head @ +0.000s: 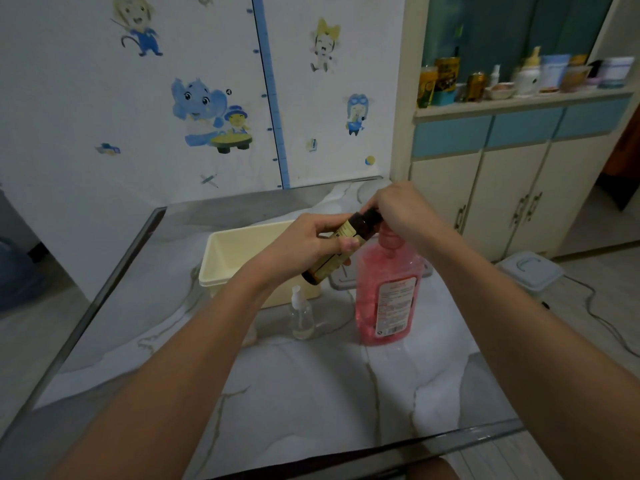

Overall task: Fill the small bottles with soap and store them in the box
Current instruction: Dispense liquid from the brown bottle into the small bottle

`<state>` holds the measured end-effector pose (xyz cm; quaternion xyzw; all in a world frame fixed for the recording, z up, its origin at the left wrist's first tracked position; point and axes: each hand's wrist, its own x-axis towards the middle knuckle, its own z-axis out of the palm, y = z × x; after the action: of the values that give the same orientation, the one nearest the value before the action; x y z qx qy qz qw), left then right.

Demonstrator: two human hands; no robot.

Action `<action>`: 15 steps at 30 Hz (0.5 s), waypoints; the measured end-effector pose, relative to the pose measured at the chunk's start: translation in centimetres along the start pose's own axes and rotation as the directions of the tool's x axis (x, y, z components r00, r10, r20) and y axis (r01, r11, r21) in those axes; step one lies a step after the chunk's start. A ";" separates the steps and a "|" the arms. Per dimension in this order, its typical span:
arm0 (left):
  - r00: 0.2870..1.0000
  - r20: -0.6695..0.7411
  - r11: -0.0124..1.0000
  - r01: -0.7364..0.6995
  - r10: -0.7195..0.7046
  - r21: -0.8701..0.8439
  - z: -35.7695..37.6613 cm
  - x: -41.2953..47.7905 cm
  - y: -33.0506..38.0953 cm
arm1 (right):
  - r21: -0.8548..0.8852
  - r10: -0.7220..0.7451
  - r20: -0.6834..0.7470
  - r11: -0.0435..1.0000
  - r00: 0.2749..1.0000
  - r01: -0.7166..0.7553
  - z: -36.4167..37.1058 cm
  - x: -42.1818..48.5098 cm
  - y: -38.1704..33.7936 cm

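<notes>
Filling the lower frame, a marbled tabletop (311, 403) is seen, on which a clear small bottle (303, 318) and a pink soap bottle (389, 299) stand at centre, with a cream box (235, 251) just behind. Above these, a tilted amber bottle (362, 224) is gripped round its body by the curled left hand (301, 244), while its dark cap (371, 213) is pinched by the closed fingers of the right hand (403, 207). Farther back, a stickered wall (104, 98) is shown at upper left and a cabinet (502, 188) at upper right.
</notes>
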<state>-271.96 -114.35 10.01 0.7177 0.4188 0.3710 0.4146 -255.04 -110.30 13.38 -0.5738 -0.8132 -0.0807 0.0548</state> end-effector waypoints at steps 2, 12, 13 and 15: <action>1.000 0.000 1.000 0.008 -0.008 0.010 0.1 0.1 -0.3 | -0.019 0.010 0.006 1.000 1.000 -0.010 0.7 0.1 -0.1; 1.000 -0.014 1.000 0.027 -0.027 0.012 0.4 0.0 -0.5 | -0.041 0.029 0.036 0.999 0.999 -0.027 0.7 0.0 -0.2; 1.000 -0.014 1.000 0.020 -0.019 0.012 0.3 0.0 -0.4 | -0.040 0.023 0.024 0.999 0.999 -0.022 0.4 -0.1 -0.1; 1.000 -0.013 1.000 0.006 -0.006 0.009 0.1 0.1 -0.2 | -0.046 0.011 0.012 0.999 1.000 -0.010 -0.1 -0.2 0.0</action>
<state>-271.86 -114.28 9.80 0.7158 0.4253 0.3725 0.4099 -255.00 -110.57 13.45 -0.5796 -0.8084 -0.0956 0.0370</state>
